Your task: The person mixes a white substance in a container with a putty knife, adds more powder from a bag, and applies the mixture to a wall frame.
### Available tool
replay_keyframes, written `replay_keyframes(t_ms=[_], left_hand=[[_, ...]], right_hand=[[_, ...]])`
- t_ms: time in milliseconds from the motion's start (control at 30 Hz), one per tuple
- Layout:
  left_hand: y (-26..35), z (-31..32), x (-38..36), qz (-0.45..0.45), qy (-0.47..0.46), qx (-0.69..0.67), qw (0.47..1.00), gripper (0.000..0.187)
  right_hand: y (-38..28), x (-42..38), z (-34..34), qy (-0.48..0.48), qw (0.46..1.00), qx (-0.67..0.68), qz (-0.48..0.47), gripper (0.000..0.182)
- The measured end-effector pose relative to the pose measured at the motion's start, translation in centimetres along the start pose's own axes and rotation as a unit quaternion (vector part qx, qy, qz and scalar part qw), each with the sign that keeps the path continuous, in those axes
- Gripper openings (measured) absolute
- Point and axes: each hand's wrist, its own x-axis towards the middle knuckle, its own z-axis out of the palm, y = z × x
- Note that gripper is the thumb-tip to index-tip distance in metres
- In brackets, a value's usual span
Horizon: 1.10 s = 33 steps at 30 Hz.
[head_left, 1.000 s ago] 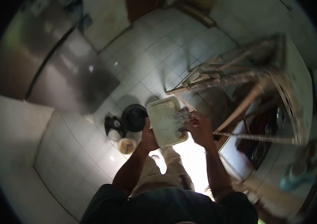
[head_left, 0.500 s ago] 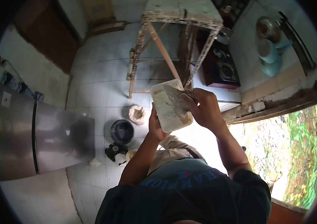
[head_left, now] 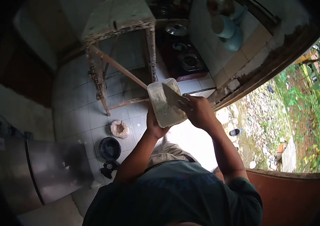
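A translucent rectangular plastic tub (head_left: 173,121) is held tilted in front of my body. My left hand (head_left: 154,125) is closed round its lower left side and supports it. Pale grey paste (head_left: 161,107) coats the tub's inside. My right hand (head_left: 202,113) is closed on a putty knife (head_left: 172,95), whose broad blade reaches over and into the tub. The fingers of my right hand look smeared with paste. Whether the blade touches the tub's bottom cannot be made out.
A paste-spattered tall stand (head_left: 120,24) is ahead on the left. A black bucket (head_left: 109,149) and an open bag (head_left: 119,129) sit on the tiled floor. A fridge (head_left: 56,165) is at left, a stove (head_left: 190,62) ahead right. An open doorway leads outside at right.
My view has turned to the right, so the stand, bucket and fridge shift left and more of the outdoors shows. Both hands keep their holds; the knife blade sits slightly differently in the tub.
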Motion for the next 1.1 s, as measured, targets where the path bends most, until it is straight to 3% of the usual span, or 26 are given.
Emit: replay_keyframes(t_ms=[33,67,167,300,333,433,567,633,700,833,967,1100], left_hand=[[-1.0,-0.1,1.1,-0.014,0.001,0.002,1.0,0.068],[-1.9,-0.1,2.4,-0.037,0.004,0.006,0.999,0.069],[-4.6,0.3,7.4,-0.096,0.003,0.028,0.995,0.074],[-8.6,2.0,14.4,-0.147,0.018,0.05,0.988,0.072],[-9.7,2.0,16.3,-0.156,0.014,0.038,0.987,0.071],[-12.8,2.6,20.4,-0.167,0.014,0.041,0.985,0.071],[-16.3,4.0,24.1,-0.181,-0.003,0.08,0.98,0.07],[-17.5,3.9,25.3,-0.184,0.009,0.095,0.978,0.069],[-18.2,3.4,26.6,-0.193,0.001,0.075,0.978,0.065],[-17.9,2.8,28.7,-0.159,-0.009,0.105,0.982,0.069],[-16.0,3.9,30.9,-0.171,0.0,0.102,0.98,0.069],[-14.4,2.7,33.3,-0.191,0.014,0.095,0.977,0.068]], right_hand=[[1.3,0.0,-1.0,-0.041,0.999,-0.024,-0.014,0.021],[1.8,0.3,-3.0,-0.077,0.994,-0.066,0.047,0.021],[6.3,-0.2,-6.6,0.01,1.0,-0.013,0.013,0.019],[11.3,-1.8,-10.8,0.101,0.99,0.034,0.088,0.016],[13.0,-2.3,-11.5,0.142,0.986,0.052,0.066,0.014],[14.6,-3.2,-15.2,0.178,0.98,0.067,0.064,0.011],[18.9,-2.7,-17.7,0.105,0.99,0.001,0.096,0.014],[19.3,-1.6,-18.4,0.134,0.984,0.021,0.115,0.01],[21.2,-0.6,-17.9,0.198,0.978,0.038,0.055,0.008],[23.0,0.7,-18.7,0.094,0.996,-0.003,0.008,0.008],[24.8,2.7,-20.4,0.06,0.996,-0.035,0.059,0.011],[25.5,7.0,-19.2,0.158,0.984,0.012,0.078,0.012]])
